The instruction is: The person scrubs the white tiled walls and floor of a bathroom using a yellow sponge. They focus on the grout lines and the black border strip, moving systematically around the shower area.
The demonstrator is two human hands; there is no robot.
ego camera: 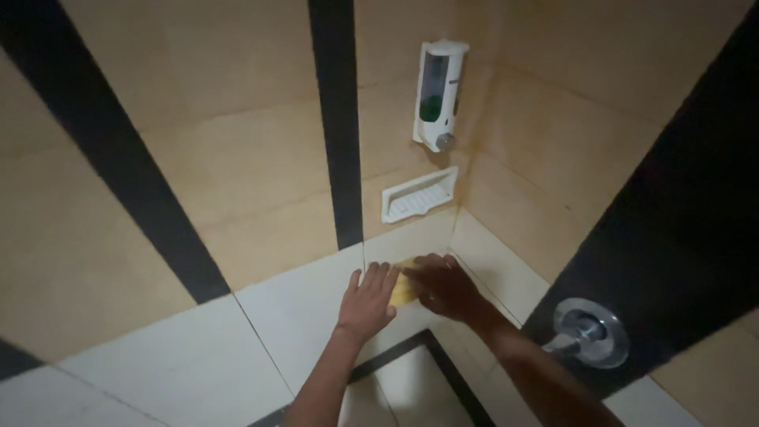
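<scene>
My left hand (368, 298) lies flat, fingers together, on a white wall tile low in a tiled corner. My right hand (443, 285) presses a yellow sponge or cloth (403, 289) against the same white tile, just to the right of my left hand. The yellow piece shows only between the two hands; most of it is hidden under my right palm. Both forearms reach up from the bottom of the view.
A white wall-mounted soap dispenser (439, 93) with green liquid hangs above a white soap dish (419, 194). A round chrome valve fitting (589, 330) sticks out of the black tile band at the right. Beige tiles with black vertical stripes (336, 126) cover the walls.
</scene>
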